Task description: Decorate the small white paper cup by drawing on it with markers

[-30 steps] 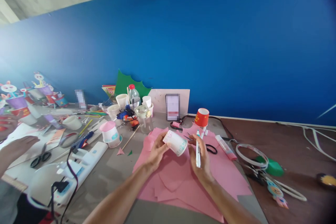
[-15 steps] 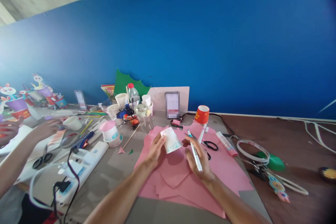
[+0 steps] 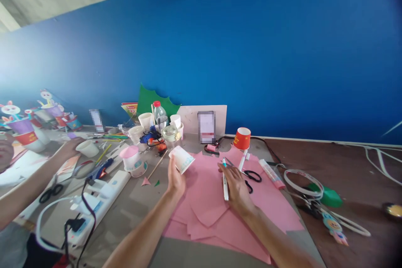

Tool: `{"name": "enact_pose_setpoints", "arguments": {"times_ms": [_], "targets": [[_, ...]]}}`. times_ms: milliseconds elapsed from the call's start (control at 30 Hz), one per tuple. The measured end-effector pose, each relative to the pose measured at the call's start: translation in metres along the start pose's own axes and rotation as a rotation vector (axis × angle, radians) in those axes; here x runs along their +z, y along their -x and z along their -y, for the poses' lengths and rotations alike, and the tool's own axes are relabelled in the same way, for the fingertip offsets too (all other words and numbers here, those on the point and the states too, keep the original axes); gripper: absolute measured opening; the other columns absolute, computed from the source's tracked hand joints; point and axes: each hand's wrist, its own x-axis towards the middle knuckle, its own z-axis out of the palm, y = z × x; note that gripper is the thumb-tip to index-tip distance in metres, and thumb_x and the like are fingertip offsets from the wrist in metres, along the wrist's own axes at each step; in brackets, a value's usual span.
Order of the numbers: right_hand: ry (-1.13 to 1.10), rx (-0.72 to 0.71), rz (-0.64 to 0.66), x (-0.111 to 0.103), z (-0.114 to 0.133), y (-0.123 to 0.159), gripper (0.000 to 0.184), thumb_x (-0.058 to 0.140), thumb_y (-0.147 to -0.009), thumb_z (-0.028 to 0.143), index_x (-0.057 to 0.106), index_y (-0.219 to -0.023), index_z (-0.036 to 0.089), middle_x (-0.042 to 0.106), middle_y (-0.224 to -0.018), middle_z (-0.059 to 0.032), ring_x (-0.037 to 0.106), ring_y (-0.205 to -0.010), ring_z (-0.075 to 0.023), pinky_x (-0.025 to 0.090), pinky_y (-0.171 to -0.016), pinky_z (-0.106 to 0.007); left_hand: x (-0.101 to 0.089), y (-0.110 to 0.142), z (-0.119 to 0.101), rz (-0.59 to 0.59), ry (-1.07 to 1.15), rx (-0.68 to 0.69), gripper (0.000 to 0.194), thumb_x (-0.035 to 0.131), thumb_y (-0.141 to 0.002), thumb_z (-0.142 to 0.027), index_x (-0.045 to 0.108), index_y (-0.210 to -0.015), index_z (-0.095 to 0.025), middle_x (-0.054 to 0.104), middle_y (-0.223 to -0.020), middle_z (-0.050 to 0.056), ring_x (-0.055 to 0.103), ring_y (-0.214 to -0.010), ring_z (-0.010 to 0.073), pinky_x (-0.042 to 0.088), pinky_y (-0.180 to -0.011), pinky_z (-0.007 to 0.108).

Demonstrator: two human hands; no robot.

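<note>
My left hand (image 3: 176,181) holds a tipped white paper cup (image 3: 183,160) by the left side of the pink paper (image 3: 207,207); the cup hides some of my fingers. My right hand (image 3: 238,186) holds a white pen (image 3: 225,187) over the sheets. The phone (image 3: 207,125) is all blurry squares. The red cup (image 3: 242,138) has yellow marks — too small to read. The table (image 3: 141,217) is grey, the wall (image 3: 266,50) bright blue.
</note>
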Motion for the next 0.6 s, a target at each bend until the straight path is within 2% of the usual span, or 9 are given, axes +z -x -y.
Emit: {"name": "enact_pose_setpoints", "arguments": {"times_ms": [100,267,300,367,467,533,600], "targets": [[0.12,-0.036,0.06,0.003,0.001,0.002,0.064,0.041,-0.081,0.005,0.047,-0.142,0.022,0.067,-0.101,-0.0113,0.06,-0.101,-0.0302,0.043,-0.096,-0.055,0.001,-0.004,-0.005,-0.063,0.039,0.057,0.056,0.061,-0.08,-0.063,0.063,-0.116,-0.021,0.074,-0.098,0.005,0.07,-0.097,0.0227,0.054,-0.081,0.031],[0.221,-0.026,0.072,0.01,-0.001,0.005,0.069,0.038,-0.077,0.0,0.044,-0.143,0.018,0.067,-0.107,-0.0137,0.059,-0.106,-0.0301,0.041,-0.098,-0.053,-0.002,0.006,0.008,-0.021,-0.089,0.042,0.057,0.062,-0.078,-0.066,0.063,-0.115,-0.023,0.071,-0.109,0.006,0.064,-0.111,0.0251,0.053,-0.089,0.033],[0.234,-0.019,0.063,0.011,-0.002,0.005,0.068,0.038,-0.077,-0.001,0.045,-0.142,0.018,0.066,-0.111,-0.0139,0.058,-0.107,-0.0299,0.041,-0.098,-0.053,-0.003,0.012,0.012,0.019,-0.143,0.058,0.059,0.062,-0.077,-0.068,0.062,-0.116,-0.023,0.07,-0.11,0.007,0.063,-0.111,0.0256,0.052,-0.09,0.034],[0.265,-0.002,0.027,0.013,-0.004,0.007,0.062,0.037,-0.079,-0.001,0.049,-0.137,0.019,0.065,-0.116,-0.0138,0.058,-0.11,-0.0296,0.039,-0.1,-0.054,-0.005,0.026,0.019,0.256,-0.296,0.047,0.063,0.057,-0.08,-0.07,0.061,-0.12,-0.022,0.069,-0.112,0.01,0.064,-0.107,0.0266,0.053,-0.088,0.037],[0.312,0.038,-0.034,0.014,-0.004,0.008,0.05,0.039,-0.083,0.003,0.053,-0.128,0.02,0.065,-0.116,-0.0134,0.057,-0.112,-0.03,0.035,-0.103,-0.057,-0.003,0.043,0.023,0.447,-0.354,0.038,0.067,0.067,-0.071,-0.07,0.066,-0.112,-0.017,0.07,-0.105,0.012,0.066,-0.092,0.028,0.055,-0.082,0.039],[0.315,0.059,-0.044,0.013,-0.003,0.008,0.042,0.042,-0.086,0.008,0.055,-0.123,0.02,0.066,-0.115,-0.013,0.058,-0.11,-0.0301,0.034,-0.104,-0.058,-0.001,0.048,0.02,0.53,-0.396,0.059,0.069,0.064,-0.073,-0.071,0.065,-0.114,-0.016,0.07,-0.104,0.012,0.065,-0.092,0.0284,0.054,-0.082,0.04],[0.294,0.063,-0.059,0.01,-0.002,0.005,0.036,0.043,-0.088,0.01,0.056,-0.12,0.019,0.066,-0.113,-0.0126,0.059,-0.108,-0.0292,0.034,-0.104,-0.058,0.002,0.046,0.014,0.498,-0.424,0.099,0.069,0.057,-0.078,-0.072,0.061,-0.121,-0.017,0.069,-0.105,0.012,0.065,-0.092,0.0282,0.053,-0.082,0.039]]}}
